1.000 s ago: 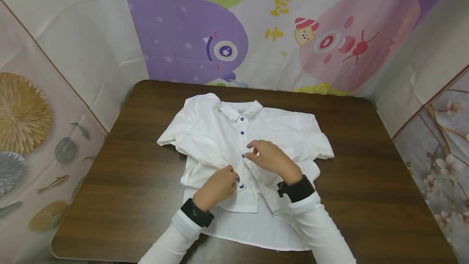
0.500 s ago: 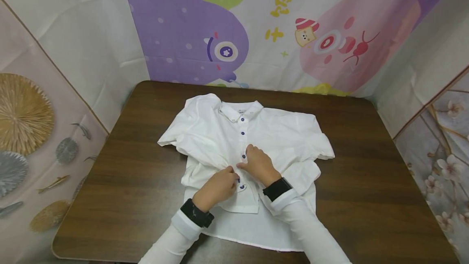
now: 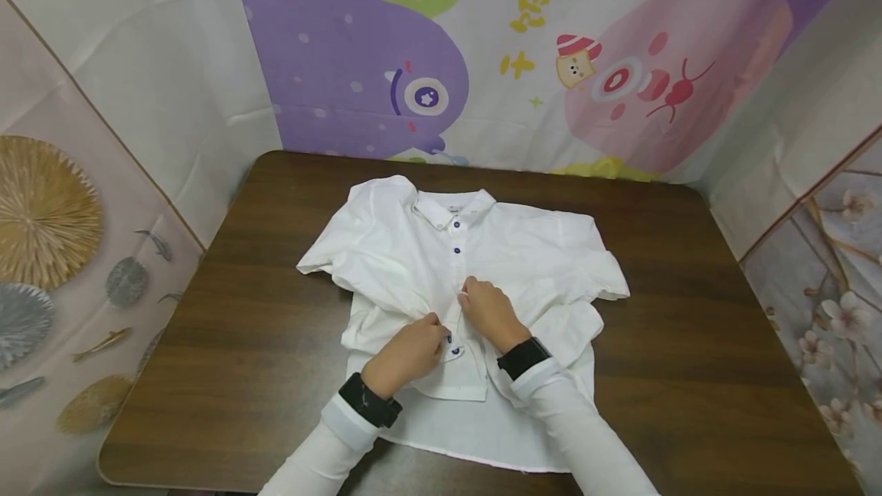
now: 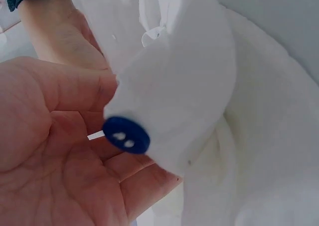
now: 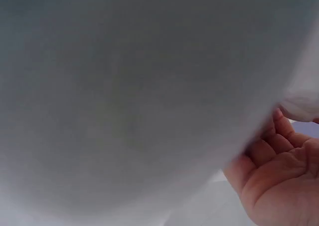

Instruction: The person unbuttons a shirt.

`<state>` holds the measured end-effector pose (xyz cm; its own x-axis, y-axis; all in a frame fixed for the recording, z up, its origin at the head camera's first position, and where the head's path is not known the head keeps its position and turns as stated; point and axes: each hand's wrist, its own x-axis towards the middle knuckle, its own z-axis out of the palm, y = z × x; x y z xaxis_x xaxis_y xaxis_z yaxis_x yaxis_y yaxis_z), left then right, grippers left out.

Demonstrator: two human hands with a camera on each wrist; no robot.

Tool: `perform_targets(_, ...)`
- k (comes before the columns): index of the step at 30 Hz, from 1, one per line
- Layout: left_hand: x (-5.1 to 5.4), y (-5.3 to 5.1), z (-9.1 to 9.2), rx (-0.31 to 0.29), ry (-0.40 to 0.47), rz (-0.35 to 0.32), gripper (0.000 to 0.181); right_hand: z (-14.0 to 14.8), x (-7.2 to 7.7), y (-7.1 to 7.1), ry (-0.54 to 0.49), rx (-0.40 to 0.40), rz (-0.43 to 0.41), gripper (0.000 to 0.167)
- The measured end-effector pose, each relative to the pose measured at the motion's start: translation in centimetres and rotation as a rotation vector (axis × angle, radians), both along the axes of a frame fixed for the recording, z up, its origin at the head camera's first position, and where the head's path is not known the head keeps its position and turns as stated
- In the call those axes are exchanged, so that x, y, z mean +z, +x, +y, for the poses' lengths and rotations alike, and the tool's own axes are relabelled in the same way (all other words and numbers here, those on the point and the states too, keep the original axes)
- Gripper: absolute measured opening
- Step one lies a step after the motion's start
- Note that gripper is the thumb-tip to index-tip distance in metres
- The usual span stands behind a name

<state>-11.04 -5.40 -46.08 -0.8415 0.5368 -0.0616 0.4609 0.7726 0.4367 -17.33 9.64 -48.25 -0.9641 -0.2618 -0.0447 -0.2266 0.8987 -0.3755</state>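
On table [image 3: 255, 343], each grip [image 3: 408, 350] [image 3: 492, 315] holds shirt [image 3: 524, 243]

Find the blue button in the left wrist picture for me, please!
In the left wrist view, the blue button is a little left of the middle, at the edge of the white shirt, right by the left hand.

One white shirt [image 3: 393, 243], with one collar [image 3: 432, 209] and two short sleeves [image 3: 336, 242]. Four blue buttons [image 3: 457, 250] in sight from the head (any under the fingers not counted), and just one from the left wrist. Two hands: one left hand [image 3: 409, 350], one right hand [image 3: 491, 316]. Two black wristbands [image 3: 523, 358], one per wrist. Two long white sleeves [image 3: 579, 435] on the person's arms. One brown table [image 3: 241, 373]. Behind, two large printed creatures: one purple creature [image 3: 344, 67], one pink creature [image 3: 689, 37].
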Motion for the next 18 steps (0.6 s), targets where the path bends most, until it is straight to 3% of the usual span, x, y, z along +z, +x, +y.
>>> perform_targets(9, 0.2, 0.1, -0.1, -0.003, 0.011, -0.023, 0.021, 0.5, 1.6, 0.3, -0.138, 0.021, -0.06, 0.012)
perform_targets(18, -0.2, 0.4, -0.2, -0.019, 0.031, 0.009, 0.023, 0.5, 3.4, 2.2, -0.23, 0.064, -0.115, 0.011)
